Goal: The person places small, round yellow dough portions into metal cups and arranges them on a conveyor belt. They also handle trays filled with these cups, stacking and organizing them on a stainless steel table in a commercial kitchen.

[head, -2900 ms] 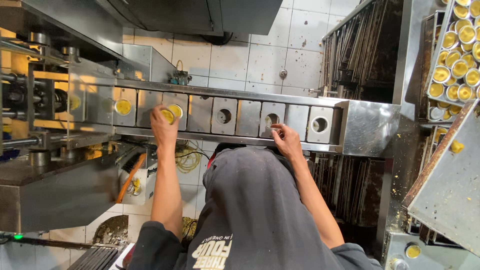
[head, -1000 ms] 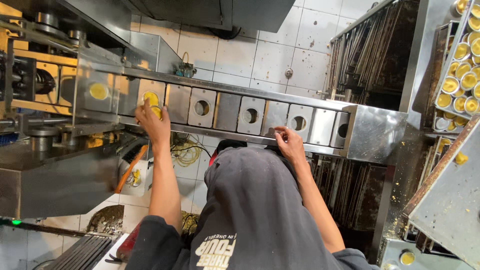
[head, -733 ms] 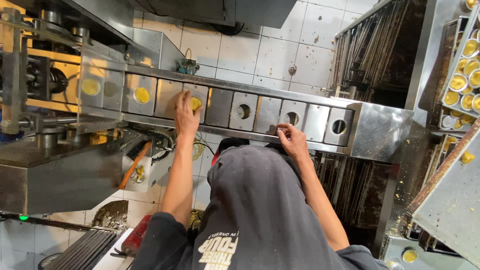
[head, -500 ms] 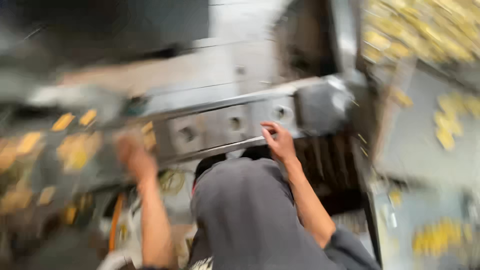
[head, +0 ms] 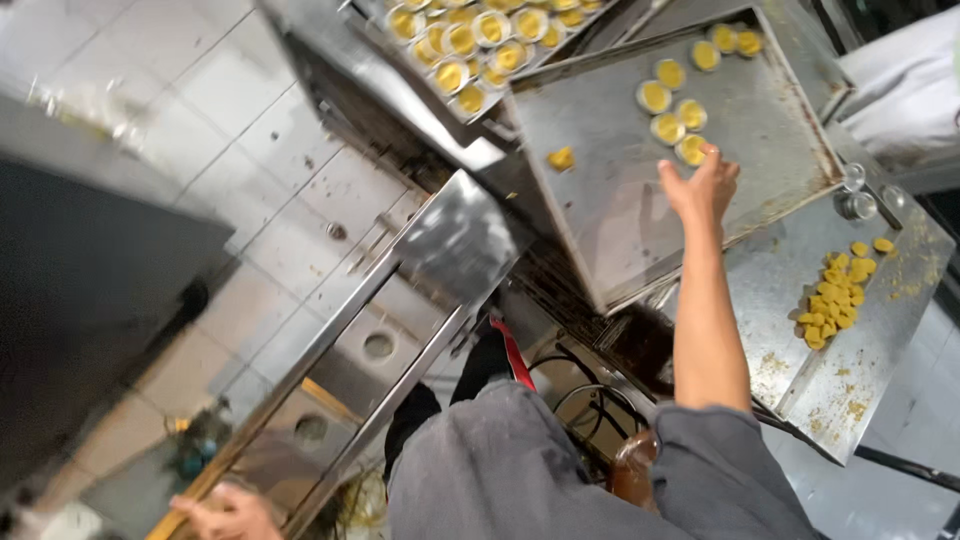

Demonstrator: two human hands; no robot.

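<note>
My right hand reaches out over a tilted steel baking tray. Its fingers are spread, with the fingertips at one of several foil cups with yellow filling near the tray's top. One loose yellow piece lies further left on the tray. My left hand is at the bottom left edge, blurred and partly cut off, resting against the steel machine rail with round holes. What it holds is not visible.
A second tray above is packed with filled cups. A pile of yellow pieces lies on the crumb-strewn steel table at right, near two small metal caps. White tiled wall stands behind.
My view has swung from the machine rail to the trays on the right. My right hand left the rail and reached to the baking tray. My left hand dropped low along the rail.
</note>
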